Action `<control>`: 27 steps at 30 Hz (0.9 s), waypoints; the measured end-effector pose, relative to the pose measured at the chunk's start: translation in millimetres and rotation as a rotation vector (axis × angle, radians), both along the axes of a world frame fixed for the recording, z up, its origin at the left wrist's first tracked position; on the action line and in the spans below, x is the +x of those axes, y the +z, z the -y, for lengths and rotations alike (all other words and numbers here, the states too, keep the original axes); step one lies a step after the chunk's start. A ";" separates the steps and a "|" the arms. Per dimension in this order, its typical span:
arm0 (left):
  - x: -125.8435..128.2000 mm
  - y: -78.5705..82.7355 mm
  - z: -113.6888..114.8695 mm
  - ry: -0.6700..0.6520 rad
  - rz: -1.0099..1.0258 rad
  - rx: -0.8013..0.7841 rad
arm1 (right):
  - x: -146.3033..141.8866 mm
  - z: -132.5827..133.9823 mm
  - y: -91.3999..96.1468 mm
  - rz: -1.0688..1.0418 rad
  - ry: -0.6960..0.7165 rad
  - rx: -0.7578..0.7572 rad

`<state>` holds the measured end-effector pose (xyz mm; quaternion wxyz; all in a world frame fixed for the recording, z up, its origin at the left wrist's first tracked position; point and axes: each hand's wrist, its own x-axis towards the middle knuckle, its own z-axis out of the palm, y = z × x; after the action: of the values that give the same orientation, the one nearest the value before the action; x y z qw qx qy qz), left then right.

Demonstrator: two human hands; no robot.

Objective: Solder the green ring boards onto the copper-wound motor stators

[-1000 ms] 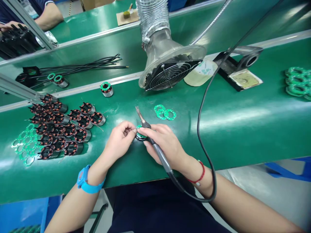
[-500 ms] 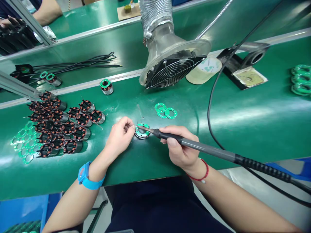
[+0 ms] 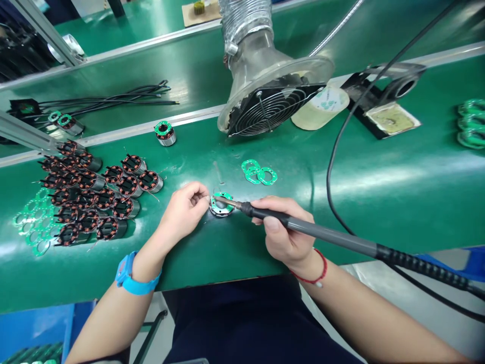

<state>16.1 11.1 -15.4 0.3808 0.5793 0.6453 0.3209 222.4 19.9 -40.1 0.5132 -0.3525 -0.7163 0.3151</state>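
A motor stator topped with a green ring-shaped circuit board [image 3: 222, 206] stands on the bench between my hands. My right hand [image 3: 286, 227] is closed around the handle of a soldering iron [image 3: 326, 231]. Its tip rests on or just over the left part of the ring board. At the stator's left edge, my left hand [image 3: 188, 207] is pinched shut; whatever its fingertips hold is too small to make out. Just beyond lie a few loose green ring boards [image 3: 267, 176].
Wound stators [image 3: 109, 227] crowd the left, beside loose ring boards [image 3: 32, 222]. One board-topped stator [image 3: 165, 134] stands farther back. A fume extractor fan [image 3: 273, 114] overhangs the bench. Behind it are a tape roll [image 3: 320, 108] and an iron stand with sponge [image 3: 394, 121]. A black cable [image 3: 329, 177] hangs at right.
The view has shifted slightly. Both hands, the iron and the stator keep nearly the same positions. A co-worker's arm at the far upper left has gone out of view.
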 end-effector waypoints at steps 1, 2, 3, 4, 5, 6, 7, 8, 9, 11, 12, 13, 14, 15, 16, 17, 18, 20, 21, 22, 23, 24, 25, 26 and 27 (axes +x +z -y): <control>0.2 0.1 -0.1 0.000 -0.006 0.004 | -0.5 -0.3 -0.3 -0.007 -0.009 0.005; 0.3 0.2 -0.2 -0.001 -0.012 0.008 | -1.3 -0.8 -0.2 -0.014 -0.016 0.011; 0.5 0.5 -0.1 -0.003 -0.018 0.013 | -2.6 -1.6 0.5 -0.019 -0.015 0.011; 0.6 0.9 -0.1 -0.006 -0.024 0.018 | -4.2 -2.7 1.7 -0.014 -0.006 0.008; 0.6 1.3 0.0 -0.009 -0.028 0.021 | -6.3 -3.9 3.6 0.003 0.006 0.006; 0.6 1.8 0.1 -0.011 -0.031 0.025 | -8.5 -5.4 5.8 0.035 0.025 0.006; 0.4 2.2 0.1 -0.012 -0.034 0.030 | -10.9 -7.1 8.3 0.083 0.049 0.011; 0.1 2.5 0.1 -0.015 -0.036 0.034 | -13.2 -8.7 10.7 0.141 0.079 0.028; -0.1 2.6 0.1 -0.019 -0.039 0.040 | -15.5 -10.4 12.9 0.208 0.113 0.053; -0.6 2.3 -0.2 -0.029 -0.043 0.051 | -19.4 -13.3 15.8 0.337 0.193 0.097; -0.6 2.0 -0.4 -0.033 -0.045 0.057 | -20.9 -14.3 16.3 0.390 0.233 0.107; -0.4 1.6 -0.5 -0.035 -0.046 0.062 | -22.2 -15.1 16.2 0.431 0.264 0.108; -0.2 1.1 -0.6 -0.035 -0.048 0.064 | -23.3 -15.5 15.5 0.461 0.284 0.099; 0.1 0.6 -0.4 -0.032 -0.049 0.061 | -24.0 -15.7 14.5 0.477 0.296 0.087; 0.2 0.1 0.0 -0.025 -0.046 0.049 | -24.3 -15.7 13.2 0.482 0.301 0.079; 0.2 -0.2 0.9 -0.014 -0.035 0.029 | -24.3 -15.7 11.8 0.482 0.295 0.075; -0.2 -0.5 2.1 -0.003 -0.018 0.004 | -23.9 -15.7 10.5 0.482 0.278 0.074; -2.1 -0.2 5.6 -0.016 0.003 -0.047 | -21.9 -16.1 8.1 0.482 0.217 0.092; -3.5 0.3 7.5 -0.056 -0.007 -0.065 | -20.5 -16.5 7.1 0.480 0.179 0.101; -4.9 1.2 9.4 -0.117 -0.036 -0.074 | -18.8 -17.0 6.1 0.476 0.147 0.103; -6.2 2.4 10.9 -0.184 -0.082 -0.074 | -17.2 -17.5 5.3 0.467 0.126 0.099; -7.2 3.8 12.0 -0.234 -0.136 -0.066 | -15.7 -17.8 4.5 0.456 0.119 0.092; -7.7 5.3 12.6 -0.256 -0.184 -0.049 | -14.5 -18.0 3.6 0.446 0.121 0.081; -7.8 6.7 12.7 -0.249 -0.211 -0.027 | -13.8 -17.9 2.9 0.437 0.126 0.069; -7.4 7.9 12.3 -0.221 -0.212 -0.006 | -13.5 -17.6 2.1 0.432 0.130 0.065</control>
<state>8.7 -1.2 -7.4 0.3452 0.6762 0.6153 0.2122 208.8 37.4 -38.0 0.3374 -0.3483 -0.8406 0.2414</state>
